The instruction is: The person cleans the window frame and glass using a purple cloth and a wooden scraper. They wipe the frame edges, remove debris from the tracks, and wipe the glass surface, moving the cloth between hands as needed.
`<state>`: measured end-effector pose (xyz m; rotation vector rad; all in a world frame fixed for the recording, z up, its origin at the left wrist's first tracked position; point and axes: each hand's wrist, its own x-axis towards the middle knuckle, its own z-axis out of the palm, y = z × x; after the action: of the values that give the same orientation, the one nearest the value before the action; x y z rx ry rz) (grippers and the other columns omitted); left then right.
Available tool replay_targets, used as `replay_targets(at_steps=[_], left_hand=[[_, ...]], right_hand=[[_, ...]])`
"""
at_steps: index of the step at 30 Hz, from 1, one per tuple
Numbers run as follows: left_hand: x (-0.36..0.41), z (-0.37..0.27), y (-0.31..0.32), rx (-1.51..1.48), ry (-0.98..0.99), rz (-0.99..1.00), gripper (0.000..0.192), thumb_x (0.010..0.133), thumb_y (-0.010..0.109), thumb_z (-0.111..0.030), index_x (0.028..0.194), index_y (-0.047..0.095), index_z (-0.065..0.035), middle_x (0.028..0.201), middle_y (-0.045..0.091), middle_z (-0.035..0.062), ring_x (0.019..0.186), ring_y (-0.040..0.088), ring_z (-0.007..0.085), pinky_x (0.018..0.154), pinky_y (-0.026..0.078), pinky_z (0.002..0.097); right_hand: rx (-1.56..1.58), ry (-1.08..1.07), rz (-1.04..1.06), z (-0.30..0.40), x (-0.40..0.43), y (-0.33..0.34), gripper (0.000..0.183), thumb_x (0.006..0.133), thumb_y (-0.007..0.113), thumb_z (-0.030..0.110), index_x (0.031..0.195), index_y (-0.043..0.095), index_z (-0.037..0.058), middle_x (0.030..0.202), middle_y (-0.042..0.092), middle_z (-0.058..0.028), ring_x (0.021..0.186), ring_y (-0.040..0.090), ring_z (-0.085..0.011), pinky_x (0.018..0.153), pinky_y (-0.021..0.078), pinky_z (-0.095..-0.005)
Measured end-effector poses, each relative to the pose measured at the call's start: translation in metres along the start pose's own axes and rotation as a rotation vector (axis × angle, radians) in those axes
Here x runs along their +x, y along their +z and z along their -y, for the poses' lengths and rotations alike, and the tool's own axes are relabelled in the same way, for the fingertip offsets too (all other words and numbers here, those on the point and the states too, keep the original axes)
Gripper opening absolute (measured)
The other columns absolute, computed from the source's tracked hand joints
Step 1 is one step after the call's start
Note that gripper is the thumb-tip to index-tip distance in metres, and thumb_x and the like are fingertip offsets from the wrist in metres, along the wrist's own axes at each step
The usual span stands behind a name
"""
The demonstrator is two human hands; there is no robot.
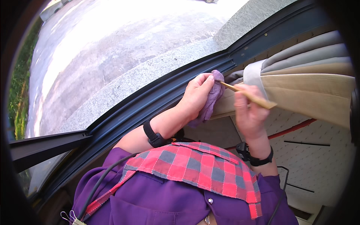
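My left hand pinches a purple cloth beside the dark metal window track. In my right hand is a thin yellowish stick with a wider, flat end; what kind of tool it is, I cannot tell. Its narrow tip touches the cloth near my left thumb. The right hand is slightly blurred. The cloth hangs down beside my left palm, and its lower part is partly hidden by that hand.
A tied-back grey and beige curtain lies right of my hands. A dark window sash juts out at the left. Beyond the frame is a speckled stone ledge. A black cable crosses my left shoulder.
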<state>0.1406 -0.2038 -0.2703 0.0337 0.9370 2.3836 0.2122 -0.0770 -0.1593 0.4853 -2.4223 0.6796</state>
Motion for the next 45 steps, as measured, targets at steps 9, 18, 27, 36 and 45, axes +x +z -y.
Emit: replay_targets(at_steps=[9, 18, 27, 36, 45], left_hand=[[0.017, 0.023, -0.002, 0.207, -0.090, -0.003, 0.026, 0.104, 0.058, -0.017, 0.124, 0.062, -0.0015, 0.102, 0.067, 0.0019, 0.087, 0.061, 0.0074, 0.077, 0.052, 0.0252], [0.017, 0.017, -0.002, 0.247, -0.064, 0.022, 0.031, 0.101, 0.061, -0.019, 0.127, 0.061, -0.0011, 0.103, 0.067, 0.0035, 0.087, 0.059, 0.0077, 0.075, 0.051, 0.0252], [0.019, 0.019, 0.003, 0.421, -0.016, 0.023, 0.043, 0.092, 0.068, -0.019, 0.131, 0.059, -0.0031, 0.105, 0.067, 0.0074, 0.088, 0.061, 0.0114, 0.075, 0.053, 0.0289], [0.017, 0.023, 0.006, 0.489, 0.000, -0.004, 0.044, 0.091, 0.065, -0.019, 0.131, 0.060, -0.0025, 0.104, 0.067, 0.0094, 0.088, 0.062, 0.0131, 0.075, 0.054, 0.0306], [0.011, 0.017, 0.003, 0.417, -0.041, 0.027, 0.046, 0.089, 0.064, -0.018, 0.132, 0.060, -0.0019, 0.106, 0.068, 0.0104, 0.091, 0.063, 0.0140, 0.079, 0.054, 0.0305]], right_hand=[[-0.135, 0.033, -0.147, -0.074, 0.036, 0.000, 0.010, 0.094, 0.070, 0.007, 0.103, 0.071, 0.0025, 0.106, 0.065, -0.0117, 0.085, 0.066, -0.0155, 0.062, 0.0530, -0.0269], [-0.470, 0.043, -0.070, -0.115, 0.047, 0.011, 0.008, 0.091, 0.071, 0.012, 0.096, 0.069, 0.0058, 0.079, 0.068, -0.0068, 0.065, 0.068, -0.0200, 0.063, 0.0544, -0.0334], [-0.412, 0.239, 0.017, -0.133, 0.033, 0.023, 0.009, 0.088, 0.070, 0.012, 0.091, 0.064, 0.0074, 0.073, 0.067, -0.0102, 0.064, 0.068, -0.0255, 0.063, 0.0537, -0.0374], [-0.607, 0.202, -0.051, -0.144, 0.053, 0.029, 0.014, 0.084, 0.069, 0.017, 0.085, 0.062, 0.0047, 0.074, 0.068, -0.0161, 0.069, 0.068, -0.0381, 0.067, 0.0546, -0.0472], [-0.573, 0.306, -0.054, -0.161, 0.054, 0.023, 0.018, 0.084, 0.067, 0.022, 0.083, 0.063, 0.0046, 0.074, 0.069, -0.0162, 0.071, 0.068, -0.0387, 0.071, 0.0553, -0.0466]])
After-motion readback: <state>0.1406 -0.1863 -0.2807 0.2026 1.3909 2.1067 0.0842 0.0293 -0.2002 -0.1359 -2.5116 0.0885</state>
